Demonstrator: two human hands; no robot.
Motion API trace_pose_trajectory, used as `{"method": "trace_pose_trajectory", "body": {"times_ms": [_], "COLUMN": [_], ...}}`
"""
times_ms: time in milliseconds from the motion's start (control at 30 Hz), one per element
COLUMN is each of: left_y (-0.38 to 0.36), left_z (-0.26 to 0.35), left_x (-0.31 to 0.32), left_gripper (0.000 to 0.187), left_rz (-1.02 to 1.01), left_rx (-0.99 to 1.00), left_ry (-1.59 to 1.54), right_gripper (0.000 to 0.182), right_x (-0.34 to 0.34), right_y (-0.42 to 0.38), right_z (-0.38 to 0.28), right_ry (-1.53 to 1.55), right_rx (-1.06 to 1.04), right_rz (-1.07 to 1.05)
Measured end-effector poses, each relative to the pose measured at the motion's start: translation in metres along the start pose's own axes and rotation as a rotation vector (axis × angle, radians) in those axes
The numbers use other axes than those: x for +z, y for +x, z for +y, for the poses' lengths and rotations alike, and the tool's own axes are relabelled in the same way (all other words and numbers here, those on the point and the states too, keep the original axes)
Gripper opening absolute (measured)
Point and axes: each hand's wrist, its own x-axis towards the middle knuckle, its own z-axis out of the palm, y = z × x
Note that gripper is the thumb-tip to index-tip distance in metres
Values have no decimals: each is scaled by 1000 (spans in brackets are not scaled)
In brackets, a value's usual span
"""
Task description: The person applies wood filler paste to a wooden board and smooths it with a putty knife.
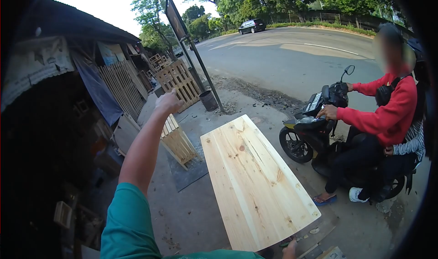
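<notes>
My left hand [169, 102] is raised at the end of my outstretched arm, one finger extended and nothing visible in it. Behind it stands a slatted wooden pallet [178, 82], and below it a slatted wooden crate [177, 142]. A pale wooden board [255, 181] with knots and rounded corners lies in front of me. At its near right corner, low in the view, my right hand [289, 250] is partly visible with its fingers closed around something small and dark that I cannot make out.
To the right, a person in a red top [388, 97] sits on a motorbike [324, 136], with another person behind. A metal bin [209, 101] stands by a sign post [207, 72]. Dark stalls line the left side. A black car [252, 26] is on the road.
</notes>
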Motion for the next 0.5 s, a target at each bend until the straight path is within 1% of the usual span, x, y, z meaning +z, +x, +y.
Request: {"method": "trace_pose_trajectory", "body": {"times_ms": [33,67,133,167,200,267,333,367,433,500], "left_y": [-12,-21,-47,-65,-90,-127,-171,-196,-252,-314], "left_z": [3,0,-1,0,0,-11,-27,-36,-57,-76], "left_x": [10,33,79,98,117,177,249,282,355,413], "left_gripper": [76,71,70,71,71,74,78,82,85,89], "left_rz": [-47,-31,-94,-205,-274,-484,-693,-830,-1026,-1154], "left_rx": [47,132,231,245,271,327,340,330,266,201], "left_ry": [-4,15,-39,-72,-113,-240,-348,-397,-434,-383], "right_gripper": [48,48,47,46,45,44,43,43,43,43], "right_x": [3,3,5,5,5,-3,-9,-8,-7,-12], "right_y": [0,-1,-2,-5,-7,-5,-3,-4,-6,-5], "right_z": [1,3,7,7,7,7,7,6,6,8], "right_ry": [15,29,82,115,146,163,183,192,200,196], "right_rx": [-12,-23,-33,-33,-31,-2,15,20,29,39], "right_rz": [-10,-16,-47,-74,-99,-156,-212,-242,-261,-237]}}
